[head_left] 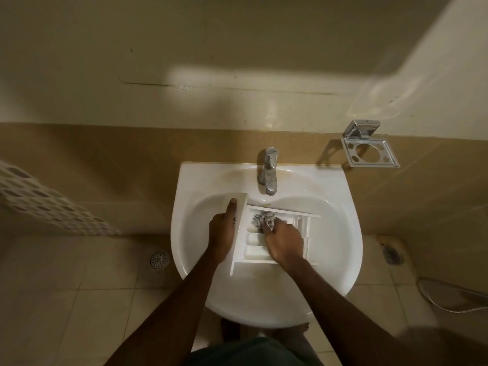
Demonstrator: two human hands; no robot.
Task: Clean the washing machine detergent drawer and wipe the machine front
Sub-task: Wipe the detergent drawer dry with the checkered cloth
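- Detergent drawer: white, lying in the sink bowl, just in front of the tap, open side up.
- Left hand: at the drawer's left end, gripping the front panel, thumb straight along it.
- Right hand: on top of the drawer, fingers bunched round a grey rag, pushing it into a far compartment.
- Metal holder on the wall, off to the right.
- Round floor drain down on the left.
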